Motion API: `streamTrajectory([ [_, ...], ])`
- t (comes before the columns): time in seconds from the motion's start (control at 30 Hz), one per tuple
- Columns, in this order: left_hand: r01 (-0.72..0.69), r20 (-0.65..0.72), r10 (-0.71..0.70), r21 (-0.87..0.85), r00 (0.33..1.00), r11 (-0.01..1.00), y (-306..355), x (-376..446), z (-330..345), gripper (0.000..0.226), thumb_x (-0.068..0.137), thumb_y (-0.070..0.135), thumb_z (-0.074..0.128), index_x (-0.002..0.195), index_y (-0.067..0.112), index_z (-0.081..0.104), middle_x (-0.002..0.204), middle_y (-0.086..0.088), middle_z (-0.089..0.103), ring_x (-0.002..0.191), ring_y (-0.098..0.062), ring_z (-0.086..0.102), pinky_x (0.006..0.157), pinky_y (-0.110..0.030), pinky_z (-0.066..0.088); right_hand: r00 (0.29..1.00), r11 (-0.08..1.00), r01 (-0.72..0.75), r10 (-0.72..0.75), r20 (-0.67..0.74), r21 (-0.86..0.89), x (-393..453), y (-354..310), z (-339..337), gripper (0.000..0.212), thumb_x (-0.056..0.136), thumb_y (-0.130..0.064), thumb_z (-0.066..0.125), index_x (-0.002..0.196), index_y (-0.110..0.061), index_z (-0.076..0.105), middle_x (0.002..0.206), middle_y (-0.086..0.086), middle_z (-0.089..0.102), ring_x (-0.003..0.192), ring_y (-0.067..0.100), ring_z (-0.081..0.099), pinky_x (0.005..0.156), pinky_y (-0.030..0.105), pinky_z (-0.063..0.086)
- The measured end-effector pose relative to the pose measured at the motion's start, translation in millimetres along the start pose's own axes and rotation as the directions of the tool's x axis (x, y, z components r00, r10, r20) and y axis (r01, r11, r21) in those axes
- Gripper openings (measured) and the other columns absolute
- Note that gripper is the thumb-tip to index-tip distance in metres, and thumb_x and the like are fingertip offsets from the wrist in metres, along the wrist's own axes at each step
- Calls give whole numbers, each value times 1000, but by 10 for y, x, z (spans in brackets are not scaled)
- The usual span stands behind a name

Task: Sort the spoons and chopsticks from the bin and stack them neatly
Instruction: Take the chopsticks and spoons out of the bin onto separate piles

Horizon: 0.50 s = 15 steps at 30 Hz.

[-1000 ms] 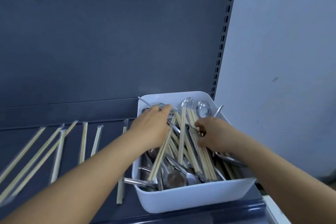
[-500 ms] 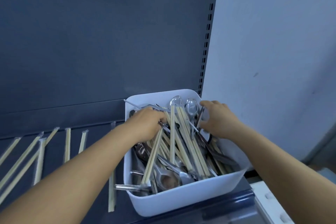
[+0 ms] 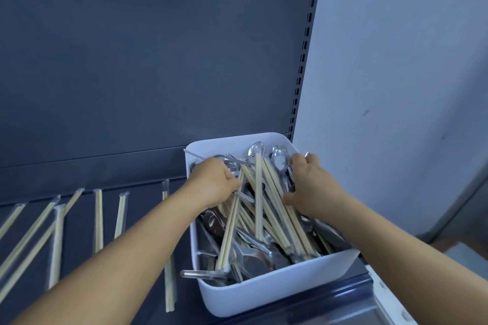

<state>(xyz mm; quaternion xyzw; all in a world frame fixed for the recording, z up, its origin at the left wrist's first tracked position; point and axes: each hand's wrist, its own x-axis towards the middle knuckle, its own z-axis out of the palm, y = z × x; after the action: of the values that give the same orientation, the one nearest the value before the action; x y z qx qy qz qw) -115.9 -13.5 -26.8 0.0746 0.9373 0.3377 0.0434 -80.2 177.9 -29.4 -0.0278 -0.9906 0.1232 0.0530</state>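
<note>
Left hand (image 3: pixel 215 183) now curled around upper end of chopstick pair (image 3: pixel 231 221) in bin (image 3: pixel 277 295), no longer flat over pile. Right hand (image 3: pixel 314 187) drawn back from far rim, fingers spread over spoons (image 3: pixel 280 158) and chopsticks.

Bin (image 3: pixel 277 295) crammed; shelf (image 3: pixel 79 219) half chopstick-strewn (image 3: pixel 98 219).

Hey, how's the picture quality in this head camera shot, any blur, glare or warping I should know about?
Head view: soft, even, bluish light with no hard shadows; the metal spoons in the white bin carry bright glints; the wrapped chopsticks on the dark shelf smear towards the left edge; the left hand and right hand look slightly soft; wide-angle warping tilts the back panel.
</note>
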Motion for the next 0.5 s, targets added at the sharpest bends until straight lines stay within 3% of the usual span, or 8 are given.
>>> streamTrajectory([
  [0.07,34,-2,-34,-67,999,997,-4,-21,-3,18,83,14,59,71,4,69,61,-5,61,54,-19,54,48,-18,38,999,997,-30,32,-19,70,-18,-4,20,54,78,-6,60,123,-10,32,117,11,36,75,28,50,65,31,41],
  [0.13,54,-9,-56,-133,998,990,-16,-31,-2,18,82,9,56,66,12,64,64,-5,65,55,-19,61,49,-18,41,999,988,-35,36,0,150,-6,15,9,64,77,-6,61,130,-13,28,121,9,36,84,29,54,69,31,43],
  [0.23,57,-35,-65,-200,997,978,-8,-64,-25,16,80,5,59,70,16,56,70,-9,68,55,-22,60,57,-33,52,999,970,-44,45,3,241,17,39,-28,80,74,-9,67,139,-16,21,128,9,38,89,24,49,73,28,40],
  [0.33,59,-47,-71,-214,996,975,-6,-134,-71,16,73,1,61,71,13,50,63,-12,63,53,-21,50,55,-31,43,997,958,-57,70,-34,282,23,44,-33,88,75,-9,66,145,-17,14,134,9,37,87,20,48,72,28,38],
  [0.4,69,-20,-75,-198,997,978,13,-182,-118,16,70,-1,58,61,11,52,54,-8,55,47,-20,44,53,-24,36,996,943,-83,93,-15,321,38,46,-30,80,75,-13,69,140,-15,22,126,9,49,87,21,52,72,29,42],
  [0.5,85,61,-77,-137,995,987,55,-264,-155,26,71,-4,49,48,9,50,55,-12,48,51,-20,36,52,-23,29,989,940,-141,119,89,312,72,33,-58,52,72,-19,75,116,-8,50,106,8,65,88,24,59,75,32,47],
])
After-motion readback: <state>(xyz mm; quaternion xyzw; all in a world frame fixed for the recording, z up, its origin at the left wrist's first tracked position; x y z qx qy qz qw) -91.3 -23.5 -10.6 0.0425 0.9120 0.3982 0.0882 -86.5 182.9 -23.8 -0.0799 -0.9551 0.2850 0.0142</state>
